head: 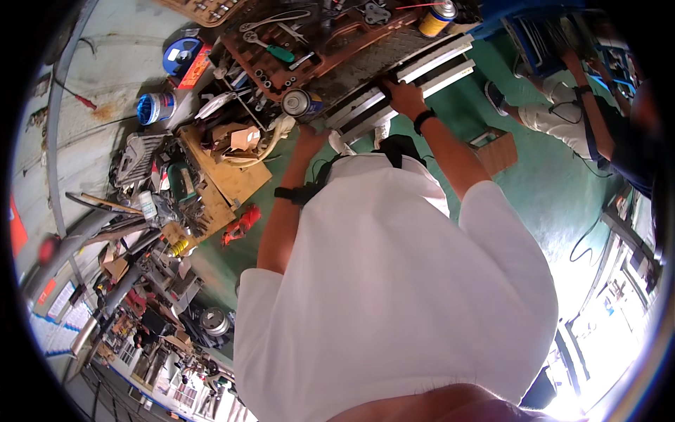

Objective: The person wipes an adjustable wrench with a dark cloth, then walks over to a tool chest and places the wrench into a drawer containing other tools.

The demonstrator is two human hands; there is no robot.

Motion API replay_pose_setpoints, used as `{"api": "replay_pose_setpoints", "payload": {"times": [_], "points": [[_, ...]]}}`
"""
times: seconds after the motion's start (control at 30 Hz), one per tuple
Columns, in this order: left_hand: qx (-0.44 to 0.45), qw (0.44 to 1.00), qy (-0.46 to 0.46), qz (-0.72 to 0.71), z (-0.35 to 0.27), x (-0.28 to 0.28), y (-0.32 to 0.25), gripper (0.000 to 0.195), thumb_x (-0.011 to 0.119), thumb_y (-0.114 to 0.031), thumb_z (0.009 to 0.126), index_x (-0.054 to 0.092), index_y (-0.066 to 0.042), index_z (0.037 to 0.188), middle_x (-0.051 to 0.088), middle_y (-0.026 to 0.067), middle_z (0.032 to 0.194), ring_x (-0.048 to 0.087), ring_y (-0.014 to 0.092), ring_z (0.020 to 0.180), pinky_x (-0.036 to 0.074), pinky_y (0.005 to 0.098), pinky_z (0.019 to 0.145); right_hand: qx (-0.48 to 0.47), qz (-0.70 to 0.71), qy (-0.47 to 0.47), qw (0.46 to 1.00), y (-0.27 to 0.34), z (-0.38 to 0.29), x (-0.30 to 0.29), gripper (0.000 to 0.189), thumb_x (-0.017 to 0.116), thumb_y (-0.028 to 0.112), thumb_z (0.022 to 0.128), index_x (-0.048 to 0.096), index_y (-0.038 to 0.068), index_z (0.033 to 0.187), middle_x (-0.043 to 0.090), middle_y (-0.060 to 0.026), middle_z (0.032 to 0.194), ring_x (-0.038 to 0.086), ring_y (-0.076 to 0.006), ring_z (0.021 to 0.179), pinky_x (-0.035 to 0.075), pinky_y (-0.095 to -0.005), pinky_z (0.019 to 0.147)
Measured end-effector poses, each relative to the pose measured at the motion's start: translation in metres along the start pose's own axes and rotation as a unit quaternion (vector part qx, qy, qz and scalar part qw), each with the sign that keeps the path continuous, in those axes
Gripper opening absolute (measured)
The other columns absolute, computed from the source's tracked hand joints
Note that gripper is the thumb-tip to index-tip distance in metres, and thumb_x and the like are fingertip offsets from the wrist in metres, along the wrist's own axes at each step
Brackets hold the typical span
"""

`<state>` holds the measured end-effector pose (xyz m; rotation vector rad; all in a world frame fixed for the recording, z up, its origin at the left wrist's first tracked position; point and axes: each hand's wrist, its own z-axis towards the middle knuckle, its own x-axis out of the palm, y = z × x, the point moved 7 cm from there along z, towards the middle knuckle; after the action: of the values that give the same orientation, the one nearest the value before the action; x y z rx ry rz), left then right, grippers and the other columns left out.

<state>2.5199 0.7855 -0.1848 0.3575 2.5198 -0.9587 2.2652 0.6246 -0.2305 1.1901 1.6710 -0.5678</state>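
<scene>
My right hand (406, 99) lies over the upper silver drawer edge (437, 58) of a tool cabinet, fingers curled beside something dark. I cannot tell whether it grips the edge or that dark thing. Below runs a second silver drawer edge (448, 76). My left hand (311, 140) is at the cabinet's left front corner, just below an aerosol can (297, 102); its fingers are blurred and partly hidden. On the cabinet top lies an open brown socket-set case (337, 47) holding a green-handled ratchet (277, 51), a combination wrench (295, 32) and several sockets (263, 79).
A blue and yellow spray can (437, 18) stands at the cabinet's far right. Left are a blue tub (156, 108), a blue spool (181, 55) and a cluttered wooden board (242, 184). A wooden box (495, 150) sits on the green floor. Another person (596, 116) works at right.
</scene>
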Motion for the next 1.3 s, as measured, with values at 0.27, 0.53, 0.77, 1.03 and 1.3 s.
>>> {"api": "replay_pose_setpoints", "payload": {"times": [0.27, 0.53, 0.77, 1.03, 1.3], "points": [[0.183, 0.963, 0.104, 0.167, 0.012, 0.057, -0.028, 0.049, 0.063, -0.034, 0.085, 0.058, 0.001, 0.117, 0.052, 0.0255, 0.127, 0.05, 0.039, 0.118, 0.042, 0.0429, 0.099, 0.077, 0.028, 0.035, 0.996, 0.019, 0.015, 0.005, 0.042, 0.047, 0.023, 0.087, 0.054, 0.022, 0.128, 0.067, -0.0147, 0.106, 0.067, -0.0363, 0.094, 0.052, -0.0531, 0.071], [0.233, 0.939, 0.019, 0.253, 0.044, 0.106, -0.015, 0.055, 0.064, -0.033, 0.077, 0.052, -0.002, 0.121, 0.051, 0.0227, 0.124, 0.053, 0.041, 0.112, 0.049, 0.0511, 0.088, 0.065, 0.006, 0.066, 0.996, 0.025, 0.011, 0.0, 0.047, 0.052, 0.025, 0.085, 0.049, 0.02, 0.131, 0.069, -0.0133, 0.099, 0.068, -0.0332, 0.091, 0.053, -0.0512, 0.063], [0.218, 0.927, -0.076, 0.295, 0.019, 0.105, -0.007, 0.049, 0.071, -0.022, 0.073, 0.052, -0.008, 0.117, 0.052, 0.0152, 0.113, 0.052, 0.037, 0.109, 0.051, 0.0499, 0.079, 0.011, 0.03, 0.092, 0.995, 0.016, -0.008, 0.001, 0.042, 0.056, 0.024, 0.08, 0.051, 0.014, 0.121, 0.069, -0.0178, 0.091, 0.068, -0.0365, 0.085, 0.054, -0.048, 0.068], [0.229, 0.899, -0.163, 0.337, 0.015, 0.118, -0.011, 0.039, 0.071, -0.018, 0.07, 0.056, -0.008, 0.105, 0.057, 0.0124, 0.106, 0.055, 0.032, 0.103, 0.05, 0.0465, 0.08, -0.008, -0.012, 0.165, 0.986, 0.005, -0.008, 0.013, 0.046, 0.055, 0.024, 0.08, 0.051, 0.012, 0.124, 0.069, -0.0161, 0.1, 0.067, -0.0358, 0.093, 0.053, -0.0482, 0.076], [0.199, 0.925, -0.057, 0.32, 0.031, 0.132, 0.005, 0.033, 0.073, -0.024, 0.072, 0.062, -0.005, 0.097, 0.063, 0.0151, 0.1, 0.061, 0.033, 0.095, 0.05, 0.0456, 0.079, -0.012, -0.025, 0.191, 0.981, 0.003, -0.023, 0.016, 0.043, 0.052, 0.027, 0.083, 0.051, 0.013, 0.124, 0.068, -0.0144, 0.107, 0.066, -0.0342, 0.098, 0.053, -0.0506, 0.072]]}}
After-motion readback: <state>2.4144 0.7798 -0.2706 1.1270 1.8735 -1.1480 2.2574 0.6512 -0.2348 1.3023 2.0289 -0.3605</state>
